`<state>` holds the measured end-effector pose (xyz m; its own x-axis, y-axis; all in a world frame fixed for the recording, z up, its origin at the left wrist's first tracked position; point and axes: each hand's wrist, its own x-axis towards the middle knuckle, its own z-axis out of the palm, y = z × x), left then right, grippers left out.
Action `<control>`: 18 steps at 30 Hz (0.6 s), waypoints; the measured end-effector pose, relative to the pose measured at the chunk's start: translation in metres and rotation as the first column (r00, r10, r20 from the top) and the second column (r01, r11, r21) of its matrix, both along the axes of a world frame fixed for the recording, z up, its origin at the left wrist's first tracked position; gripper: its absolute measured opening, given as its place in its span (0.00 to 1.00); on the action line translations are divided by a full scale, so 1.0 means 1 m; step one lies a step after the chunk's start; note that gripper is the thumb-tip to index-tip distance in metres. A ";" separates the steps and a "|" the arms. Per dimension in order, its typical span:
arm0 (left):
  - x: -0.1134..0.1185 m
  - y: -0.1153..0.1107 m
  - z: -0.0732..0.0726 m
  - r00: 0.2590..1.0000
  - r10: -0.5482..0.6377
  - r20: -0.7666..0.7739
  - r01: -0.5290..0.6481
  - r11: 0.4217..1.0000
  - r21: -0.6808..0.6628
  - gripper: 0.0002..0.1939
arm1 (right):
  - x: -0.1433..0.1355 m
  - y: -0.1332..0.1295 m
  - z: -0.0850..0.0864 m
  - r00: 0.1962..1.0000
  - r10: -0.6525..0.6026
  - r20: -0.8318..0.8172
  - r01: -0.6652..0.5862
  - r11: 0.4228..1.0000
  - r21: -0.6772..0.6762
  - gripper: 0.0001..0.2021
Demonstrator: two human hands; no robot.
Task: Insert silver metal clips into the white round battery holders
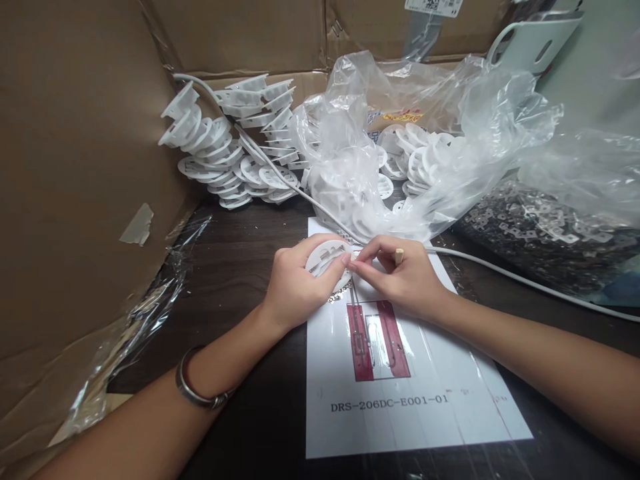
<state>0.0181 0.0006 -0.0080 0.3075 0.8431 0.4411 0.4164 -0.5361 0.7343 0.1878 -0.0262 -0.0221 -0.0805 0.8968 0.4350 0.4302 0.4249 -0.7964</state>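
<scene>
White disc (329,257) is being clamped by the left hand (300,280) over the far part of the printed sheet (370,420). At its three o'clock edge, the right hand's (400,267) thumb and forefinger are being brought together, a beige piece (399,256) being gripped among the curled fingers; whether anything is being pinched at the tips cannot be told. Stacked discs (215,147) are being supported by the bench (240,247) toward eleven o'clock.

The sheet of paper (425,427) is white, printed with two dark red bands on either side of a white strip and with black lettering nearest the viewer. The round parts (330,257), piled at far left and centre, are plain white, and the table (240,253) is dark brown. The cardboard (75,133) at left is plain brown; the cable (480,263) is light grey.
</scene>
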 end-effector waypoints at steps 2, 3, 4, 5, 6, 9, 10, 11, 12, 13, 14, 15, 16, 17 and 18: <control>0.000 0.001 0.000 1.000 0.009 0.019 -0.009 1.000 -0.009 0.05 | 0.001 0.001 0.000 0.999 0.015 -0.046 -0.018 0.998 -0.059 0.08; 0.000 0.001 0.000 0.999 0.010 0.032 -0.010 1.000 -0.013 0.05 | 0.002 0.002 0.000 0.998 0.019 -0.067 -0.025 0.996 -0.089 0.09; 0.000 0.002 -0.001 0.999 0.009 0.047 -0.008 1.000 -0.017 0.04 | 0.003 0.003 0.000 0.996 0.030 -0.085 -0.039 0.993 -0.113 0.09; 0.000 0.002 -0.001 0.998 0.005 0.063 -0.003 1.000 -0.022 0.04 | 0.003 0.003 0.001 0.994 0.047 -0.098 -0.059 0.990 -0.130 0.09; 0.000 0.002 -0.001 0.997 -0.001 0.076 0.003 1.000 -0.027 0.04 | 0.004 0.003 0.001 0.992 0.068 -0.110 -0.084 0.987 -0.140 0.09; -0.001 0.003 0.000 0.995 -0.016 0.098 0.021 0.999 -0.049 0.04 | 0.005 0.004 0.002 0.983 0.130 -0.132 -0.150 0.976 -0.159 0.09; -0.001 0.003 0.000 0.994 -0.023 0.102 0.029 0.998 -0.057 0.04 | 0.005 0.004 0.002 0.981 0.136 -0.139 -0.158 0.974 -0.165 0.09; -0.002 0.003 0.000 0.994 -0.033 0.107 0.040 0.997 -0.064 0.05 | 0.005 0.004 0.002 0.979 0.139 -0.148 -0.163 0.972 -0.169 0.10; -0.002 0.002 0.001 0.993 -0.044 0.111 0.052 0.996 -0.071 0.05 | 0.005 0.004 0.002 0.977 0.141 -0.158 -0.168 0.971 -0.170 0.09; -0.003 0.002 0.001 0.992 -0.058 0.113 0.067 0.995 -0.080 0.05 | 0.004 0.004 0.002 0.976 0.143 -0.165 -0.171 0.970 -0.170 0.09; -0.003 0.002 0.001 0.991 -0.074 0.113 0.084 0.993 -0.088 0.05 | 0.004 0.004 0.001 0.976 0.142 -0.167 -0.170 0.971 -0.168 0.09; -0.003 0.002 0.001 0.990 -0.087 0.108 0.097 0.991 -0.096 0.06 | 0.003 0.004 0.001 0.977 0.140 -0.161 -0.167 0.972 -0.168 0.09; -0.003 0.002 0.002 0.990 -0.094 0.102 0.105 0.989 -0.103 0.06 | 0.003 0.004 0.001 0.979 0.137 -0.151 -0.162 0.973 -0.167 0.09; -0.003 0.002 0.002 0.991 -0.097 0.097 0.107 0.988 -0.108 0.06 | 0.003 0.004 0.001 0.981 0.134 -0.138 -0.156 0.974 -0.166 0.10; -0.003 0.002 0.002 0.991 -0.096 0.094 0.107 0.988 -0.114 0.07 | 0.003 0.004 0.000 0.984 0.126 -0.124 -0.146 0.975 -0.167 0.10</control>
